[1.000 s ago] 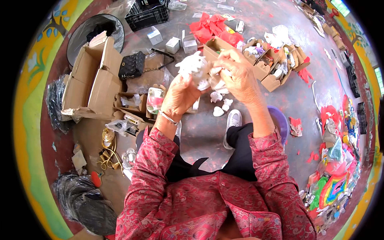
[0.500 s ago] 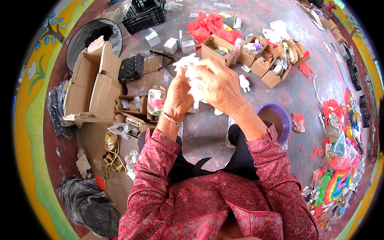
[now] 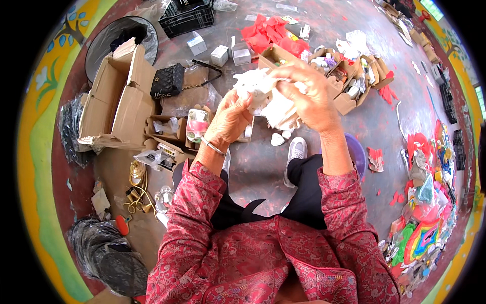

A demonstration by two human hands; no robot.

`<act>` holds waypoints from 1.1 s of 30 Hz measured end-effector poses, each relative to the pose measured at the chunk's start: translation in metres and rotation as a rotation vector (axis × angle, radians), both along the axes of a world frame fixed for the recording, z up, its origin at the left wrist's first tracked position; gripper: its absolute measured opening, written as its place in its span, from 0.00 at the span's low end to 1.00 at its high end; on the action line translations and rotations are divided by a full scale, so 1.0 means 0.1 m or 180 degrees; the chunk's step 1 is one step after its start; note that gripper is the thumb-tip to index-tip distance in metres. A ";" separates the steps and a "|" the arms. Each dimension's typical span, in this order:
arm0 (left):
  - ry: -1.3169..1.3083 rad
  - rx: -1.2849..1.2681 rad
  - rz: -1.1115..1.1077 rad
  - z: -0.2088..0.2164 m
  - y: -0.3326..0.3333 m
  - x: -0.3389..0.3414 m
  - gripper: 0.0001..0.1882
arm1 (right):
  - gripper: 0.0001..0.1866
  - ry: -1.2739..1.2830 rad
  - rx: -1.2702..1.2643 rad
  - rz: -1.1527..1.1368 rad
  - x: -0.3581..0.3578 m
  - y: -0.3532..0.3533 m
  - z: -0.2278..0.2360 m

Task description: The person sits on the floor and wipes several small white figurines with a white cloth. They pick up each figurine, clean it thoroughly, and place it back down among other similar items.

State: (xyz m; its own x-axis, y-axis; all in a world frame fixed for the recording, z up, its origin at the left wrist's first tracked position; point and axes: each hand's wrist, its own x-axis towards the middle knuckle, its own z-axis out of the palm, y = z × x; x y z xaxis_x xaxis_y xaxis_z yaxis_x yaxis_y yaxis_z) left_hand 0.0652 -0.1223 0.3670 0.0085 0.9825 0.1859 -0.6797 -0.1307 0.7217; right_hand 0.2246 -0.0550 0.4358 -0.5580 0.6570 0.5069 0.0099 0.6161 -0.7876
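My left hand, with a bracelet at the wrist, is closed on a small white piece with a few dark specks; its kind I cannot make out. Close beside it, my right hand is closed on a crumpled off-white cloth, which hangs below the fingers. The cloth and the white piece meet or overlap between the hands. Below them on the floor lies a small white heart-shaped piece, near my shoe.
To the left stand a large open cardboard box, a black quilted bag and a packaged pink item. Ahead are small white boxes, red paper and filled cartons. A purple basin sits right, beyond it a colourful heap.
My hands have drawn apart, the right one moving rightward and its wrist turning more upright. The cloth now spreads between them, and the speckled white piece shows more plainly at my left fingers.
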 end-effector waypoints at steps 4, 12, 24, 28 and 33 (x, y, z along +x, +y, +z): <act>0.0532 -0.0072 -0.0043 -0.02 0.01 -0.04 0.31 | 0.07 -0.0765 -0.0029 0.0134 0.00 -0.05 -0.01; 0.0387 -0.0192 -0.0341 0.01 0.00 -0.02 0.31 | 0.07 -0.0779 0.0594 -0.1165 0.14 0.14 -0.11; 0.1657 -0.0439 -0.0385 -0.17 -0.01 -0.06 0.28 | 0.12 -0.1243 -0.0151 -0.0261 0.10 0.05 0.00; 0.1448 -0.0544 -0.0462 -0.17 -0.05 -0.04 0.30 | 0.11 -0.1474 0.0159 -0.1113 0.05 0.00 0.04; 0.0103 -0.0511 -0.0723 -0.11 -0.01 0.04 0.36 | 0.10 -0.0493 -0.0302 -0.1662 0.13 0.22 -0.08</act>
State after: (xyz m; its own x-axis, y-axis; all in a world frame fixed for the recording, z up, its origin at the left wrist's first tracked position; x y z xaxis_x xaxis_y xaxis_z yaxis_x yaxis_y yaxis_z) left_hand 0.0691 -0.1231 0.3560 0.2353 0.9716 0.0241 -0.6547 0.1402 0.7428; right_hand 0.2381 -0.0334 0.4283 -0.2090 0.9053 0.3699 0.4152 0.4246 -0.8046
